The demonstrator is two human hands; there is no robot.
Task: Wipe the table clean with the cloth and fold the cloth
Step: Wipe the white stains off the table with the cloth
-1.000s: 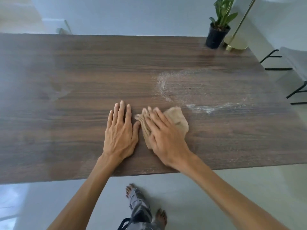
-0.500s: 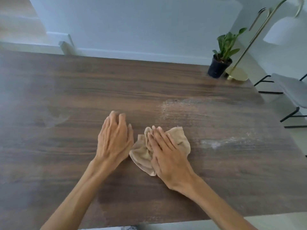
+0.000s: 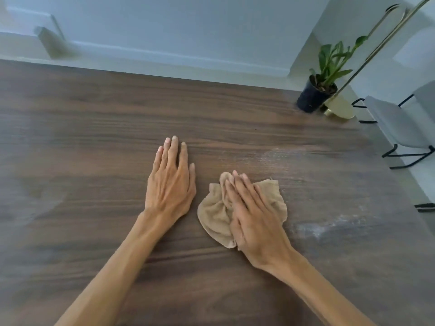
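Observation:
A crumpled beige cloth [image 3: 213, 215] lies on the dark wooden table [image 3: 94, 137], a little right of centre. My right hand [image 3: 254, 217] presses flat on top of the cloth, fingers pointing away from me and slightly left. My left hand [image 3: 170, 182] rests flat on the bare wood just left of the cloth, fingers together, holding nothing. White powdery smears [image 3: 322, 228] streak the table to the right of the cloth, and a fainter patch [image 3: 270, 156] lies beyond it.
A potted green plant [image 3: 315, 97] in a black pot stands at the table's far right corner beside a brass lamp base [image 3: 339, 111]. A grey chair [image 3: 397, 128] with black legs stands off the right edge. A white wall runs behind the table.
The view has tilted up and forward over the table. My right hand has slid the cloth right, away from my left hand, which has flattened again. The white streak nearest the cloth looks thinner.

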